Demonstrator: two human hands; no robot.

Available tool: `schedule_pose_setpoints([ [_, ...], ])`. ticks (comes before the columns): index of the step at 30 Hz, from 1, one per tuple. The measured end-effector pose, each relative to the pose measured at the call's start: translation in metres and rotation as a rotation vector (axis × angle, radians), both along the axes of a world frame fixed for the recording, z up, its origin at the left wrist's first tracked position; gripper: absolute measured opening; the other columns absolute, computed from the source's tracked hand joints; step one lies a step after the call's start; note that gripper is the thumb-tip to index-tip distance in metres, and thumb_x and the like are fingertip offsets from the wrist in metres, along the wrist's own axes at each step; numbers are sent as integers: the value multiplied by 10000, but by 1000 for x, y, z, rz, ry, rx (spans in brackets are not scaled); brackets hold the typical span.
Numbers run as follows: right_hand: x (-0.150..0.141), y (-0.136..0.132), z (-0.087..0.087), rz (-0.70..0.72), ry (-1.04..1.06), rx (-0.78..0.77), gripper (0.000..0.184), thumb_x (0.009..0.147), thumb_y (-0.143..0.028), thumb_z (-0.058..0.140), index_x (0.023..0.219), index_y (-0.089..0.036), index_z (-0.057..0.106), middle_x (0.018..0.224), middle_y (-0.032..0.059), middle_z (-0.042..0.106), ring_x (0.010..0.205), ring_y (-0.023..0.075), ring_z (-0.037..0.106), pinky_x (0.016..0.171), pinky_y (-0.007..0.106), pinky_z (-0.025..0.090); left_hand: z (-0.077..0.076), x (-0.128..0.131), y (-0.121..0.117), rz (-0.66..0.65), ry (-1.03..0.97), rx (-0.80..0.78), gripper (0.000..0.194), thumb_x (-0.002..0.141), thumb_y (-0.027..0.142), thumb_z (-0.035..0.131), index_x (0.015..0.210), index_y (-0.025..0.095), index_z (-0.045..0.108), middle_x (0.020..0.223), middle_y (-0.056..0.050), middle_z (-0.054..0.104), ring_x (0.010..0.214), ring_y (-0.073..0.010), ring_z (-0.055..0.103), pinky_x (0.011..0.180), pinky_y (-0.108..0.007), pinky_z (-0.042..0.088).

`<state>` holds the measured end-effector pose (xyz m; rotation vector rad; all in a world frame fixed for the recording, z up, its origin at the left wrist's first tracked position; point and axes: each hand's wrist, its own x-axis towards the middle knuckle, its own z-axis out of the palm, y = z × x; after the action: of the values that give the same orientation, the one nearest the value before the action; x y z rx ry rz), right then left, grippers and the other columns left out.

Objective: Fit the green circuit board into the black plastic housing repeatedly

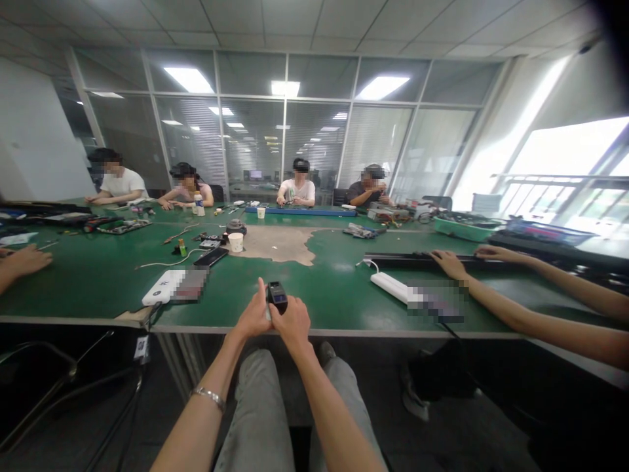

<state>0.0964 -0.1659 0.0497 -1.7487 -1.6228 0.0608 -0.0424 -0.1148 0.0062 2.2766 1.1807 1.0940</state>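
Just above the near table edge, a small black device with a little lit screen (pixel 278 297) is held upright between my two hands. My right hand (pixel 295 321) is closed around its right side and lower part. From the left, my left hand (pixel 253 314) cups the same device, thumb pointing up and the other fingers curled behind it, partly hidden. A narrow pale strip shows between the palms; what it is cannot be made out.
On the green table (pixel 344 308) lie a white power bank (pixel 164 286), a black phone (pixel 211 256), a paper cup (pixel 236 242) and a white power strip (pixel 388 287). A co-worker's hands rest on a long black bar (pixel 403 260) at right. Several people sit opposite.
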Motion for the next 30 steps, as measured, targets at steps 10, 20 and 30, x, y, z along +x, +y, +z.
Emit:
schedule_pose_setpoints([
  [10, 33, 6, 16, -15, 137, 190, 379, 872, -490, 554, 1050, -168, 646, 968, 97, 661, 912, 224, 604, 801, 296, 427, -1, 3, 7, 43, 47, -60, 1348, 686, 480, 781, 1485, 139, -250, 1507, -246, 329, 1389, -354, 348, 1107, -548, 304],
  [20, 60, -3, -19, -115, 55, 62, 356, 817, -448, 633, 988, -135, 646, 937, 141, 638, 919, 278, 593, 786, 333, 420, -2, 4, 8, 60, 98, -37, 1319, 695, 480, 776, 1500, 139, -212, 1458, -218, 427, 1336, -349, 413, 1089, -540, 321],
  [30, 68, -11, -24, -76, 63, 86, 502, 776, -452, 682, 1150, -129, 595, 1024, 147, 630, 984, 285, 584, 839, 337, 431, -6, 2, 9, 28, 117, -42, 1311, 698, 497, 775, 1508, 109, -179, 1457, -229, 433, 1357, -367, 385, 1103, -545, 297],
])
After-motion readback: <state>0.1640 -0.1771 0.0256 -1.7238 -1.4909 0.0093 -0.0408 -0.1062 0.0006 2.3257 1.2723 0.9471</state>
